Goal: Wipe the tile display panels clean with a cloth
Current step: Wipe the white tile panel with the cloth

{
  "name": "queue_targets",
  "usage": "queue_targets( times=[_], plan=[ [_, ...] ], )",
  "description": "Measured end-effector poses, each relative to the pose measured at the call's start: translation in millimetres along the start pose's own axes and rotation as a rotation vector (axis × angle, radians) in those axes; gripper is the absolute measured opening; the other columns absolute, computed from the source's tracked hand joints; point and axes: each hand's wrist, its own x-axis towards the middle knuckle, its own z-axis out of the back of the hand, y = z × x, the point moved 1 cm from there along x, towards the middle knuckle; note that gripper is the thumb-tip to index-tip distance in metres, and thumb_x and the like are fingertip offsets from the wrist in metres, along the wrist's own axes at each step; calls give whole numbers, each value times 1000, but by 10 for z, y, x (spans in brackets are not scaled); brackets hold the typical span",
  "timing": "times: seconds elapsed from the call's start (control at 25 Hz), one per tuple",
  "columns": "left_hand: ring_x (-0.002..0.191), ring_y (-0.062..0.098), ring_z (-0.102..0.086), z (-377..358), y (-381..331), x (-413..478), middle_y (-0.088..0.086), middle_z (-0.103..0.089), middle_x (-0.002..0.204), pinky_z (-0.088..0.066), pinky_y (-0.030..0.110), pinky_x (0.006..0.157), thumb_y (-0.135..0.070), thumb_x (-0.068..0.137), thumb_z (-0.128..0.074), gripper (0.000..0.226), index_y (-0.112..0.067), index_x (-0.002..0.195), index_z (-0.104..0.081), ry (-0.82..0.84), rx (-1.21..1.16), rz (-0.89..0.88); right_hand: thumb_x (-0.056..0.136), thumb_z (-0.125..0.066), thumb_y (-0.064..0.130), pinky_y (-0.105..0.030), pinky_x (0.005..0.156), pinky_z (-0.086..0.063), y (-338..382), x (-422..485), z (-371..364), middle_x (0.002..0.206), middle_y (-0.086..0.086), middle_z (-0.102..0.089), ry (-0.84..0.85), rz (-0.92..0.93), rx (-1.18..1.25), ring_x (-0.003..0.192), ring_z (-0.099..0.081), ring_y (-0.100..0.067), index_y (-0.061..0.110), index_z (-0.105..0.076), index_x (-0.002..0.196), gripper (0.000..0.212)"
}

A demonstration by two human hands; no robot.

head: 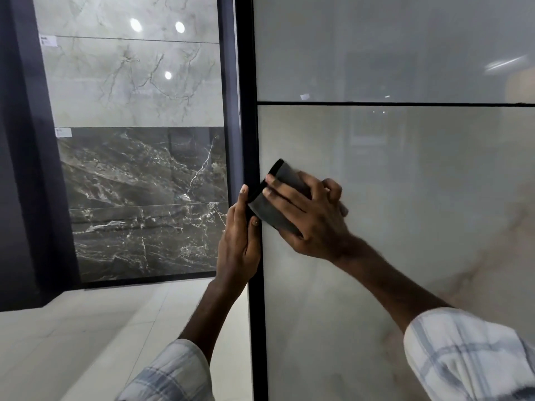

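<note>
Our checked sleeves (469, 351) frame the view. Our right hand (309, 211) presses a dark cloth (270, 211) flat against the pale tile panel (405, 198), fingers spread over it. Our left hand (241, 233) grips the black frame edge (256, 314). Near that edge the cloth may bunch and leave streaks.

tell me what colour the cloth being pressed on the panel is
Dark grey with a black edge; the cloth shows best in the head view.
</note>
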Motion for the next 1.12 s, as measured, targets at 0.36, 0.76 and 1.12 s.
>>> queue_targets(
  times=[0.36, 0.76, 1.12],
  plan=[
    [138, -10, -35, -3, -23, -9, -12, -31, 160, -26, 3, 107, -19, 111, -37, 54, -11, 162, -22, -26, 33, -15, 94, -66, 44, -46, 100, -32, -234, 59, 73, 160, 7, -47, -242, -627, -37, 133, -51, -34, 27, -57, 148, 58],
    [150, -11, -19, -27, -18, -32, -1, -23, 165, -22, 6, 116, -7, 109, -39, 57, 1, 161, -18, -10, 57, -59, 91, -78, 34, -54, 107, -44, -125, -926, 110, 145, -8, -61, -164, -368, 64, 128, -59, -31, 15, -69, 135, 48],
    [157, 6, -13, -39, 11, -116, 7, -14, 166, -21, 25, 125, -3, 109, -39, 59, -1, 159, -7, 18, 95, -120, 95, -59, 34, -52, 96, -35, 1252, -1548, -230, 163, 11, -38, -1, -405, 59, 130, -49, -38, 29, -52, 150, 56]
  ],
)
